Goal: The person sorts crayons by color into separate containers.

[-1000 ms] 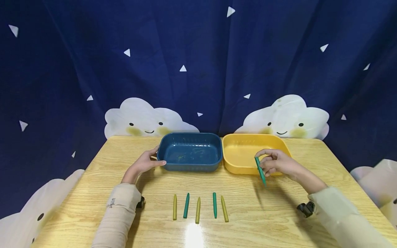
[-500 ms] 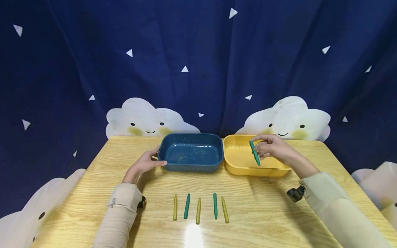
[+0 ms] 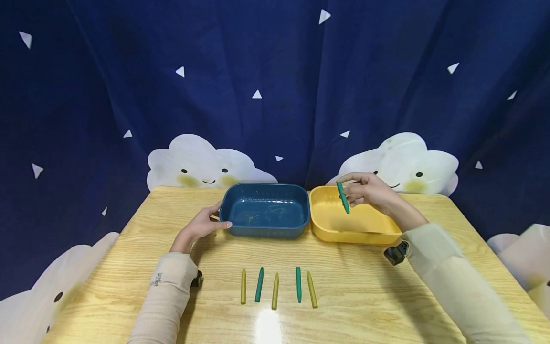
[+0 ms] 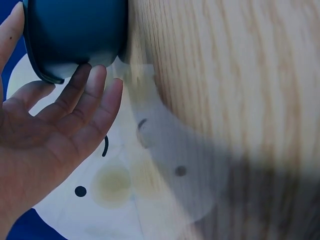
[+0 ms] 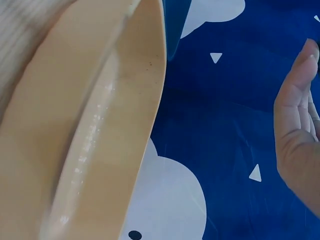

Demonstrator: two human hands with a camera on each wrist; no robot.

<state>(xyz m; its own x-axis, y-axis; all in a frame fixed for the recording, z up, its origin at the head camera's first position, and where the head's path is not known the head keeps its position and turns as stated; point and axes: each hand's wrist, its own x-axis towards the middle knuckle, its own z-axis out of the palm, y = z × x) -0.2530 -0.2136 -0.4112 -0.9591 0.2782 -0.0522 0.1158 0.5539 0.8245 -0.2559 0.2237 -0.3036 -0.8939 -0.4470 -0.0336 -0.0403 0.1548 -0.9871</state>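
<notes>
In the head view my right hand [image 3: 369,192] pinches a green crayon [image 3: 343,198] by its upper part, slanting downward over the yellow basin [image 3: 356,237]. In the right wrist view only part of this right hand [image 5: 297,120] shows at the right edge, and the crayon is nearly all out of frame. My left hand [image 3: 201,227] touches the left end of the dark blue basin [image 3: 266,232], its thumb at the front corner. From the left wrist, the fingers [image 4: 95,95] look loosely extended, tips at the blue basin's outer wall [image 4: 75,30].
Several crayons lie in a spaced row on the wooden table [image 3: 206,306] in front of the basins, such as a yellow crayon [image 3: 243,286] and a green crayon [image 3: 298,284]. The two basins stand side by side. Behind them hangs a navy curtain [image 3: 292,71].
My right hand has carried the green crayon up, back and to the left, from the yellow basin's front rim to above its inside. The left hand has stayed at the blue basin.
</notes>
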